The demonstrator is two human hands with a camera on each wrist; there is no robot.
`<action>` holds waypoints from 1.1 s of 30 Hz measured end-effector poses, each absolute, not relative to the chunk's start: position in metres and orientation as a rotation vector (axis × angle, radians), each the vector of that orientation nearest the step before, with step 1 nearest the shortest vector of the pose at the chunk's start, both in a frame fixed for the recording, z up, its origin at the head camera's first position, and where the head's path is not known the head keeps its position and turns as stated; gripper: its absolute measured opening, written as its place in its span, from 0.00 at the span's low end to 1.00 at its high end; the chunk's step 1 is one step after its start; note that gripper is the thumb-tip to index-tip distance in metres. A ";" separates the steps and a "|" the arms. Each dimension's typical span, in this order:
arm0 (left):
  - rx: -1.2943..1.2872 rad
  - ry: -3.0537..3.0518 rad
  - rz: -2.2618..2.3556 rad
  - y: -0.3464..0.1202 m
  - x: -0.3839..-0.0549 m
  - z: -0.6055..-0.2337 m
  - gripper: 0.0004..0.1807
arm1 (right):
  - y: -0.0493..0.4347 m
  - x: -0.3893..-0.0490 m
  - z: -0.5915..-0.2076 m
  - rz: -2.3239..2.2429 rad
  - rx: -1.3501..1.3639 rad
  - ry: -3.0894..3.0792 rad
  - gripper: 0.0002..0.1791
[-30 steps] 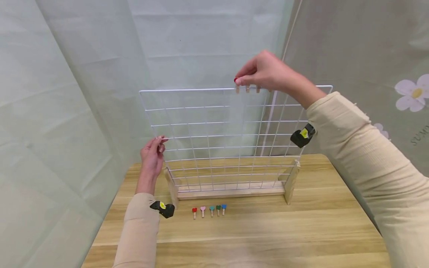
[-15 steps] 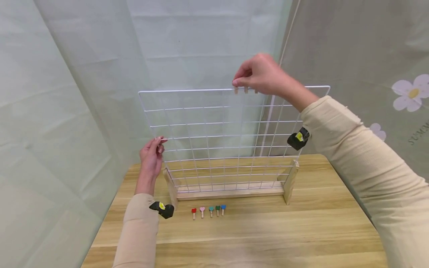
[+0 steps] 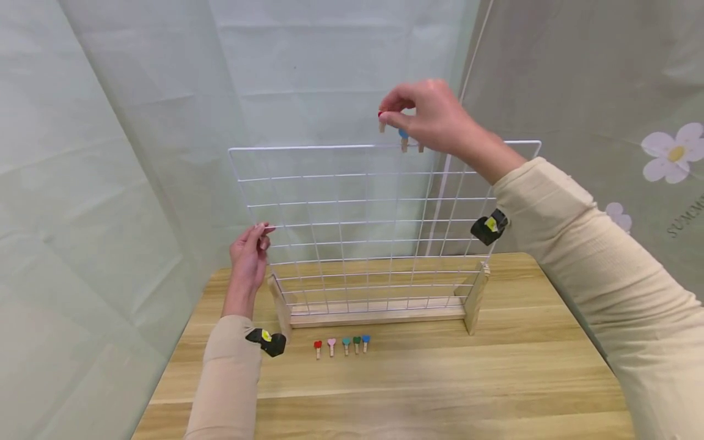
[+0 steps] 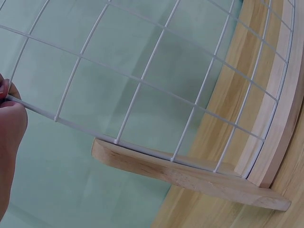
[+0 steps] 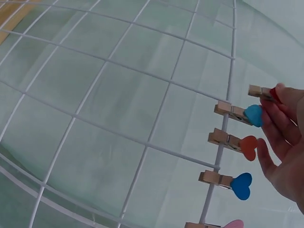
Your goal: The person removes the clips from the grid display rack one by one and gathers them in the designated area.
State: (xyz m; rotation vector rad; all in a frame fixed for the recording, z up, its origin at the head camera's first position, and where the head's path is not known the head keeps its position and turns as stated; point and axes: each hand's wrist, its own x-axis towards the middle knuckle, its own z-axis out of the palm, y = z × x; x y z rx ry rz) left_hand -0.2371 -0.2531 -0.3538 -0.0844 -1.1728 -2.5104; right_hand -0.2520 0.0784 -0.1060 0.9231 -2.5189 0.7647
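My right hand (image 3: 434, 116) pinches a small wooden clothespin (image 3: 382, 127) by its red heart end. In the right wrist view this clothespin (image 5: 260, 92) is apart from the wire. Below it, a light-blue-heart clothespin (image 5: 237, 114), an orange-heart clothespin (image 5: 232, 141), a blue-heart clothespin (image 5: 227, 181) and a pink-heart one are clipped along the top wire. My left hand (image 3: 250, 253) grips the left edge of the white wire grid (image 3: 367, 200), its fingertips around the rod (image 4: 35, 110) in the left wrist view. The grid stands upright in a wooden base (image 3: 379, 318).
In front of the base, several heart clothespins (image 3: 346, 346) lie in a row on the wooden table (image 3: 440, 391): red, pink, teal, green and blue. Wooden side supports (image 3: 477, 299) hold the grid's lower corners. Pale fabric (image 3: 330, 61) hangs behind.
My right hand has lifted the red-heart clothespin up off the grid's top wire, after holding it there. A blue heart beside it now shows. The left hand stays put.
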 end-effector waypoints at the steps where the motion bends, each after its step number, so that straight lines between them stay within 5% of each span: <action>1: -0.080 -1.177 -2.509 -0.253 -0.237 -0.353 0.13 | 0.079 -0.251 -0.106 0.772 0.934 -2.497 0.09; 33: -0.093 -1.180 -2.505 -0.252 -0.234 -0.350 0.14 | 0.087 -0.228 -0.141 0.782 1.149 -2.092 0.21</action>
